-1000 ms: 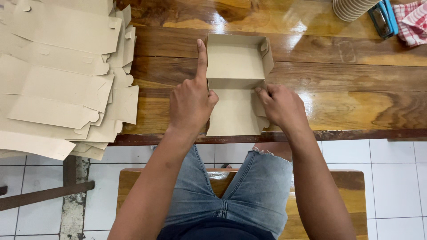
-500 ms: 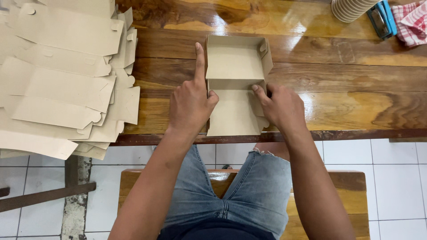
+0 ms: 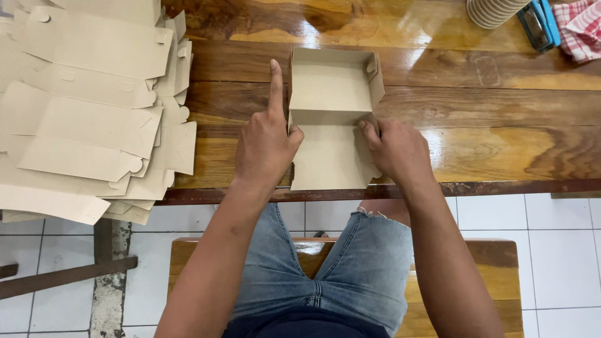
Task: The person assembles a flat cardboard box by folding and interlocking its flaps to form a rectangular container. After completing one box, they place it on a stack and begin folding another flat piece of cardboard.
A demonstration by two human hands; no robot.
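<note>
Left hand [image 3: 266,147] presses the cardboard box [image 3: 332,119] side wall, index extended; right hand [image 3: 394,150] apparently pinches the opposite fold. Box sits at the wooden table [image 3: 501,125] near edge. Light, thin, creasable; best held along folds.

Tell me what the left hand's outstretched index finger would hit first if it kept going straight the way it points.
Probably nothing close: the left hand points its index finger along the cardboard box's left wall, over bare wooden table. The line looks free up to the picture's top edge, though depth is uncertain.
</note>
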